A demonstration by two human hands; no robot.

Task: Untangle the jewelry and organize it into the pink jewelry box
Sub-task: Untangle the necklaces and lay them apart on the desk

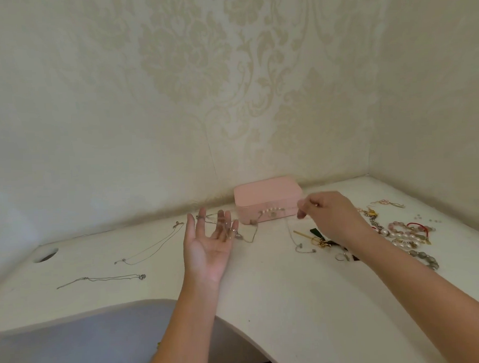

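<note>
Cream damask wallpaper [200,73] fills the upper frame above a white desk with a curved front edge [265,290]. At frame centre, against the wall, I see the closed pink rectangular jewelry box [266,196]. A heap of beaded bracelets and necklaces [399,232] lies at right. The left hand [208,243], just left of centre, is palm up with straight fingers. One end of a thin chain necklace with a short run of pearls [272,210] is draped over them. The right hand [330,215] pinches the other end. The necklace's long axis runs left to right between the hands, just in front of the box, and I judge the right hand nearer the box. Two thin silver chains [150,247] lie stretched out at left.
</note>
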